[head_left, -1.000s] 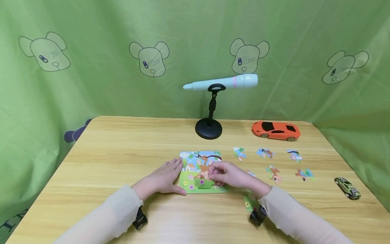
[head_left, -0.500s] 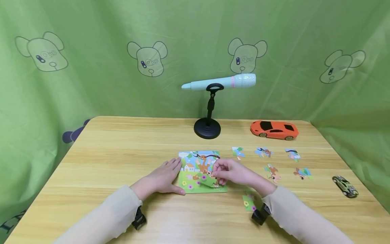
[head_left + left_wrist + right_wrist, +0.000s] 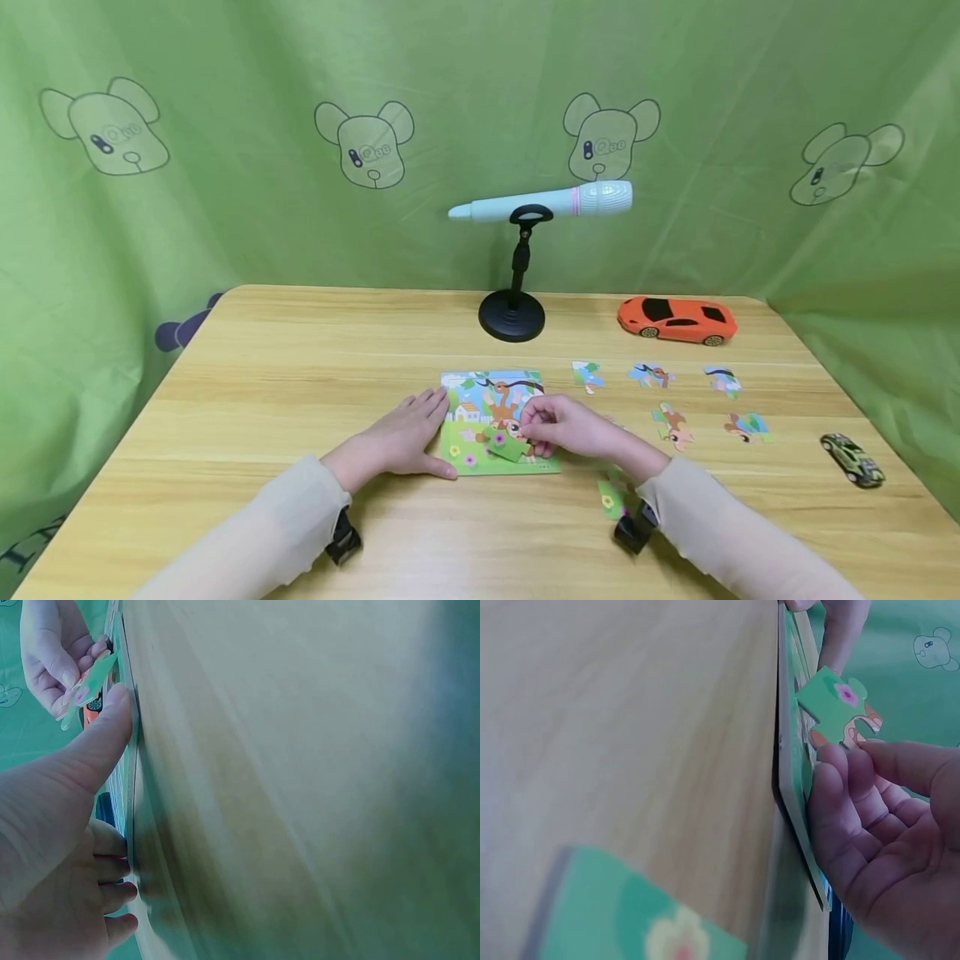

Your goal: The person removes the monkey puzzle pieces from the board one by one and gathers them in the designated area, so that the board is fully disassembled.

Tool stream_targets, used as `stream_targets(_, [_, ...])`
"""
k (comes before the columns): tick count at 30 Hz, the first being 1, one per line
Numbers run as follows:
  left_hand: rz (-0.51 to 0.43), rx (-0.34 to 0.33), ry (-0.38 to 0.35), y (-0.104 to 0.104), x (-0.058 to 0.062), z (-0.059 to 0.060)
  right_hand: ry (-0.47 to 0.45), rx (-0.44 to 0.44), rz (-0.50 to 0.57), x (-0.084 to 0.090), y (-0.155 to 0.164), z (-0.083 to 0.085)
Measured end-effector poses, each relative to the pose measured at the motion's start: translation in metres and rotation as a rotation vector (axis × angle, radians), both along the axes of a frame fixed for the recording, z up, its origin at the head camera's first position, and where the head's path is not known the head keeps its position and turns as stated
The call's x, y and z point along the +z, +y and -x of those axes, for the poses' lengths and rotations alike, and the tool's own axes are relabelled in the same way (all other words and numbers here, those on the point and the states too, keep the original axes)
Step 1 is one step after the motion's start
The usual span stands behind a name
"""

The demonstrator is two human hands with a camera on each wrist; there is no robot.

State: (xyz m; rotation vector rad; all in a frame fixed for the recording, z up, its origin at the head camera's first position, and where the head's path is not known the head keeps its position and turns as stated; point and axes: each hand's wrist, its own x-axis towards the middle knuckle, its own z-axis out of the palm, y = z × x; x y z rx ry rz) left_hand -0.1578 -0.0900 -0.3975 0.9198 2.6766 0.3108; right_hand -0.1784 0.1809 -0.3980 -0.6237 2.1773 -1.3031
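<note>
A picture puzzle board point(image 3: 468, 467) with a monkey, a house and flowers printed on it lies on the table. My left hand point(image 3: 397, 435) rests at its left edge, fingers extended and thumb by the near corner. Over the board's lower right part, my right hand point(image 3: 566, 427) pinches a green puzzle piece point(image 3: 507, 447) by one side between thumb and fingers. In the right wrist view this puzzle piece point(image 3: 831, 703) shows a pink flower and a bit of the monkey, tilted above the board. Whether its lower edge touches the board, I cannot tell.
Several loose puzzle pieces point(image 3: 675, 427) lie to the right, one with a yellow flower point(image 3: 611, 500) under the right wrist. An orange toy car point(image 3: 678, 321), a small camouflage toy car point(image 3: 852, 460) and a blue microphone point(image 3: 540, 203) on a black stand point(image 3: 512, 315) stand around.
The right hand has turned the pinched puzzle piece over the board, so it now slants differently. That hand shifted slightly right, then back left. The left hand has stayed at the board's edge.
</note>
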Motion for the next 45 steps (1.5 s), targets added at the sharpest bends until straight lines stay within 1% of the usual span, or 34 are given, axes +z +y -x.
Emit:
stream_targets(4, [-0.003, 0.001, -0.002, 0.000, 0.000, 0.000, -0.007, 0.007, 0.003, 0.001, 0.001, 0.001])
stream_targets(7, [-0.001, 0.004, -0.005, 0.000, 0.000, 0.000, -0.034, 0.010, 0.017, 0.005, 0.003, 0.000])
stream_targets(9, [0.002, 0.005, -0.006, 0.000, 0.000, 0.000, -0.059, 0.009, 0.026, 0.009, 0.007, -0.001])
stream_targets(12, [0.002, 0.006, -0.009, 0.000, -0.001, 0.001, -0.063, 0.014, 0.027, 0.018, 0.018, -0.001])
stream_targets(17, [0.004, 0.008, -0.012, 0.001, -0.001, 0.001, -0.013, 0.062, -0.029, 0.029, 0.053, -0.003])
stream_targets(21, [0.007, 0.009, -0.012, 0.001, -0.001, 0.001, -0.020, 0.098, -0.051, 0.032, 0.093, -0.007])
stream_targets(27, [0.006, 0.009, -0.015, 0.001, 0.001, 0.001, -0.044, 0.130, -0.088, 0.035, 0.149, -0.016])
stream_targets(31, [-0.001, 0.011, -0.016, 0.001, 0.002, -0.001, -0.063, 0.142, -0.111, 0.030, 0.181, -0.022])
stream_targets(34, [0.000, 0.012, -0.016, 0.001, 0.002, -0.001, -0.098, 0.147, -0.116, 0.024, 0.198, -0.025])
stream_targets(39, [0.009, 0.013, -0.014, 0.001, 0.001, 0.000, -0.120, 0.165, -0.086, 0.016, 0.210, -0.028])
stream_targets(42, [0.013, 0.015, -0.015, 0.001, 0.001, 0.000, -0.101, 0.182, -0.069, 0.011, 0.212, -0.028])
stream_targets(45, [0.016, 0.014, -0.014, 0.002, 0.001, 0.001, -0.073, 0.195, -0.074, 0.009, 0.212, -0.027])
